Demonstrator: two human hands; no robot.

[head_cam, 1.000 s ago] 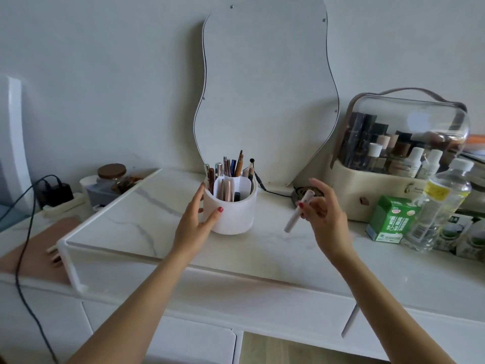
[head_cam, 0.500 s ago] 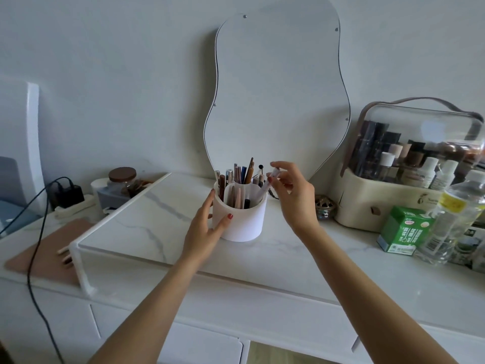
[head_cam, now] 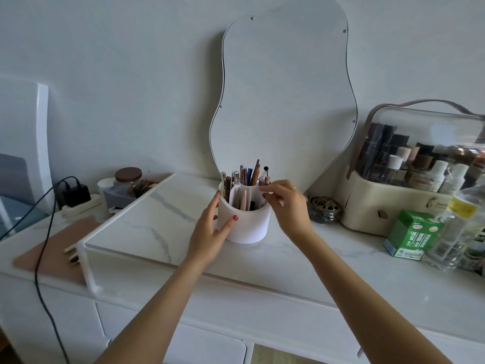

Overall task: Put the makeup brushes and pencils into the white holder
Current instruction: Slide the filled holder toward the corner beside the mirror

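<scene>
The white holder stands on the marble shelf top, in front of the mirror. Several makeup brushes and pencils stick up out of its compartments. My left hand wraps the holder's left side, thumb on its front wall. My right hand is at the holder's right rim, with thumb and forefinger close together just over the right compartment. The white pencil is not clearly visible, so I cannot tell whether those fingertips still pinch it.
A wavy mirror leans on the wall behind. To the right are a brass dish, a cream cosmetics case, a green carton and a clear bottle. On the left are a jar, a charger with a black cable and a brown mat.
My right hand carried the white pencil from the right side to the holder and lowered it into the right compartment. My left hand stayed on the holder.
</scene>
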